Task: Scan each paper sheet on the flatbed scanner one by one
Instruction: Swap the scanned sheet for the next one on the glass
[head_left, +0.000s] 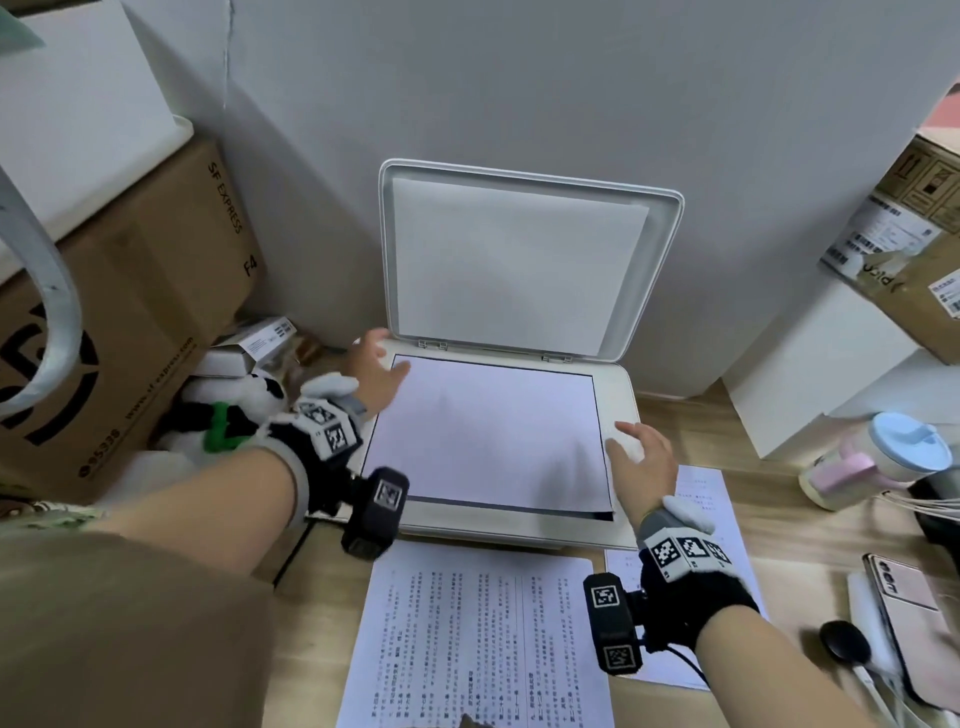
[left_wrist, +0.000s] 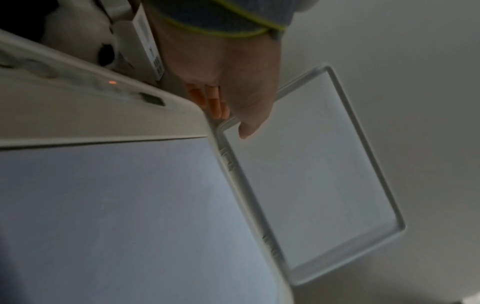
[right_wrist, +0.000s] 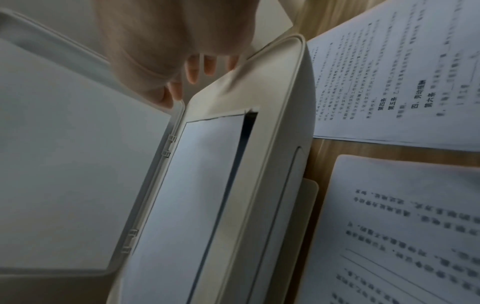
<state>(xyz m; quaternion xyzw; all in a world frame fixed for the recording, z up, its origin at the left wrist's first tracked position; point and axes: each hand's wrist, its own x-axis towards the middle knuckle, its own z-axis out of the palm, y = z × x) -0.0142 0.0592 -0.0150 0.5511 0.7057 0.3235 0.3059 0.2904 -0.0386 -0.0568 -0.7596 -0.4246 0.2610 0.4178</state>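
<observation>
A white flatbed scanner (head_left: 621, 395) stands against the wall with its lid (head_left: 519, 260) raised upright. A blank-side-up paper sheet (head_left: 483, 431) lies on the glass, slightly askew, with a dark strip of glass showing along its near edge. My left hand (head_left: 376, 371) hovers open over the sheet's far left corner, near the lid's hinge edge. My right hand (head_left: 636, 457) is open beside the sheet's right edge, over the scanner's right margin. A printed sheet (head_left: 478, 639) lies on the desk in front of the scanner, and another printed sheet (head_left: 711, 499) lies at its right.
Cardboard boxes (head_left: 130, 322) and a plush toy (head_left: 228, 410) crowd the left. At the right are white boxes (head_left: 810, 364), a lidded cup (head_left: 893, 447), a phone (head_left: 909, 592) and cables. The wooden desk (head_left: 795, 545) shows between them.
</observation>
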